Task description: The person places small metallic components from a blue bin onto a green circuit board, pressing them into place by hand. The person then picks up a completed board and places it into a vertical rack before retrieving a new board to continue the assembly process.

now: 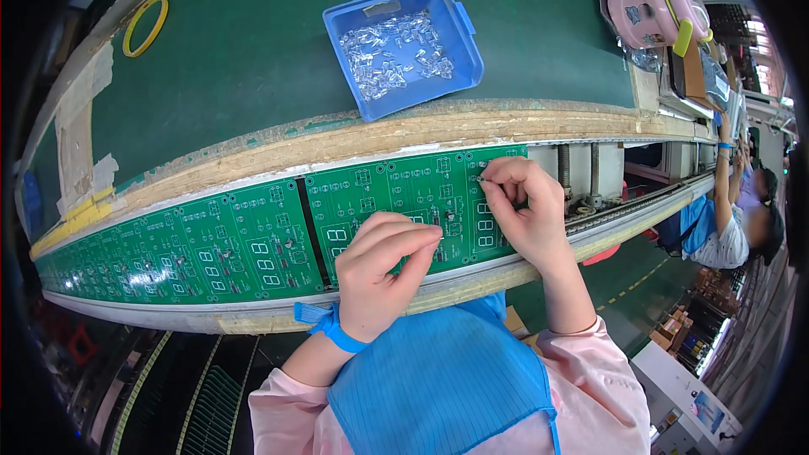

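My right hand (533,206) is over the far right end of a green circuit board (396,202), thumb and forefinger pinched on a small component (481,178) at the board's surface. What kind of component it is cannot be made out. Lower and to the left, my left hand (379,265) hovers above the same board with thumb and forefinger pressed together; anything between them is too small to name. White digit outlines and small mounted parts cover the board. A blue band (337,329) circles my left wrist.
More green boards (185,244) line the rail to the left. Beyond the wooden ledge (371,136), a blue bin (468,63) of small clear parts (379,59) stands on a green surface. A yellow ring (146,27) lies far left, a pink case (653,15) far right. Other people (725,232) are at right.
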The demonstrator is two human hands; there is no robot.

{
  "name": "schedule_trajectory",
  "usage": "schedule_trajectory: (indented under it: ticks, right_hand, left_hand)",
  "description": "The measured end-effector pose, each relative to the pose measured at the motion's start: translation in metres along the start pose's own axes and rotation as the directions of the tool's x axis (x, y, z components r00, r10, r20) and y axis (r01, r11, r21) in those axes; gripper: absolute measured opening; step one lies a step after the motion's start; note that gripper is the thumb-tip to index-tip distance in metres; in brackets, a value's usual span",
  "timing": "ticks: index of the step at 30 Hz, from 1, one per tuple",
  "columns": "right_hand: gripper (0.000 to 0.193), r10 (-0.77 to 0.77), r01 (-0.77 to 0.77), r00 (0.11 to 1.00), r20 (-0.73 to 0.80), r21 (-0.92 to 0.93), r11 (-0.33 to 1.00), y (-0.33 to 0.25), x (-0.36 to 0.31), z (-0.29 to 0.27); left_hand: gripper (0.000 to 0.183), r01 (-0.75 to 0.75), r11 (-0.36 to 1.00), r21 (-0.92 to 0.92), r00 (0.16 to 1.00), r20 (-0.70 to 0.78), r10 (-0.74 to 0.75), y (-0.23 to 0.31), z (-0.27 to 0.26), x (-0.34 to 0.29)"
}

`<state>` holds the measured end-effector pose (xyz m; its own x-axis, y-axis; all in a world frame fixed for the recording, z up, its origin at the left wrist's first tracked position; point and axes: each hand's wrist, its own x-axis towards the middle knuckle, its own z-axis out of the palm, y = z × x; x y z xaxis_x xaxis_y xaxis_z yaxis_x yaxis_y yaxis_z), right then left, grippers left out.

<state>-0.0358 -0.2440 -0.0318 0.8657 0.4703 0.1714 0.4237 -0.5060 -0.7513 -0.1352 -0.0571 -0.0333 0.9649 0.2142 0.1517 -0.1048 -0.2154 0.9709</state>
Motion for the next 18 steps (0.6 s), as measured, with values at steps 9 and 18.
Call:
schedule_trajectory:
  ticks: [9,18]
  right_hand:
    - [0.023,0.005,-0.005,1.0,-0.004,0.006,1.0,0.0,-0.001,0.002]
    - [0.022,-0.099,0.112,0.991,0.085,-0.165,0.98,-0.014,0.01,-0.005]
  left_hand:
    - [0.02,0.008,1.0,0.003,1.0,-0.012,-0.008,-0.001,0.001,-0.001]
    - [0.019,0.0,1.0,-0.015,1.0,0.0,0.0,0.0,0.0,0.0]
